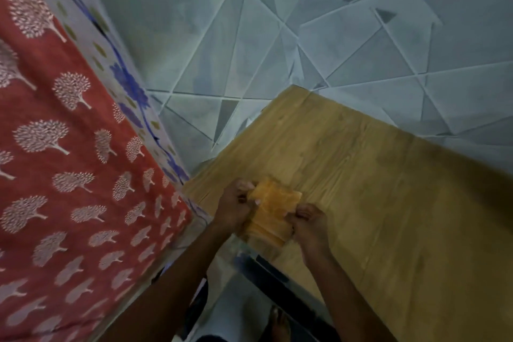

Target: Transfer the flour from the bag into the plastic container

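The bag (270, 212) is orange-yellow, flat and blurred, above the tabletop (374, 189) near its left edge. Left hand (233, 207) and right hand (309, 226) pinch its opposite sides with curled fingers.

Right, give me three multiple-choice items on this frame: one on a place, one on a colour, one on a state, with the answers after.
1. Where is the orange lid?
A. On the red patterned cloth
B. Over the wooden table near its left edge, between both hands
C. On the floor

2. What colour is the cloth at the left?
A. Red with pale tree motifs
B. Plain green
C. Black

3. What are the hands doing?
A. Both hang idle
B. Only one touches the lid
C. Left hand and right hand each grip a side of the lid

Answers: B, the lid sits above the table by its near-left edge; A, red fabric with whitish trees; C, fingers curl on both lid edges.
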